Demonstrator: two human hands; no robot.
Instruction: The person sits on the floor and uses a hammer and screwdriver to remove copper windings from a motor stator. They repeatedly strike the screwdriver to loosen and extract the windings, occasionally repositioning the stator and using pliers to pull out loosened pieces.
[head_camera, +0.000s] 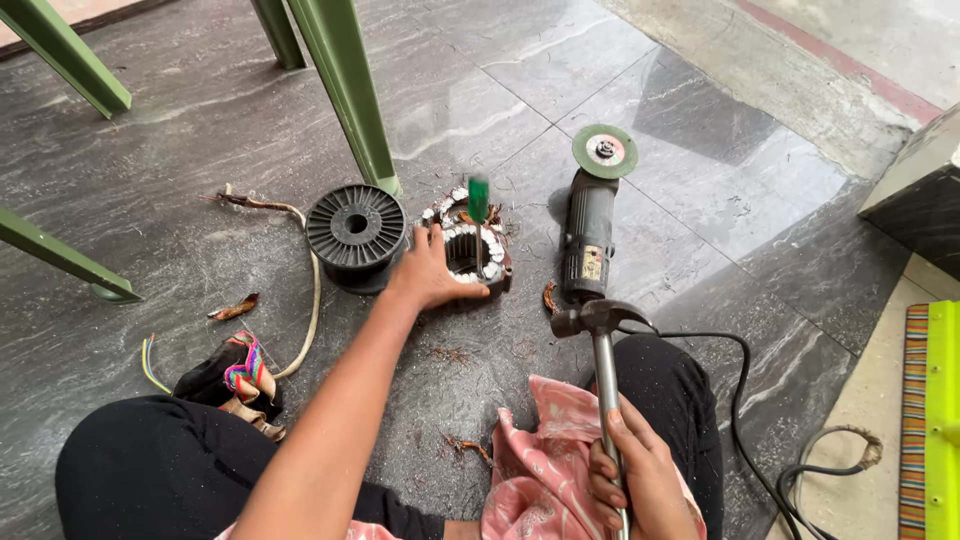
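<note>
I am steadying a motor stator on the grey stone floor (200, 130) while gripping a hammer.

Beside my knee a grey angle grinder with a green disc (590, 225) is lying, and a black plastic spool (355, 228) is sitting just left of the round steel stator with copper windings (470, 250); my left hand (428, 272) is resting open-fingered on its rim, a green-handled screwdriver (478, 205) is standing in it, and my right hand (640, 470) is wrapping tightly around the steel claw hammer (600, 335).
</note>
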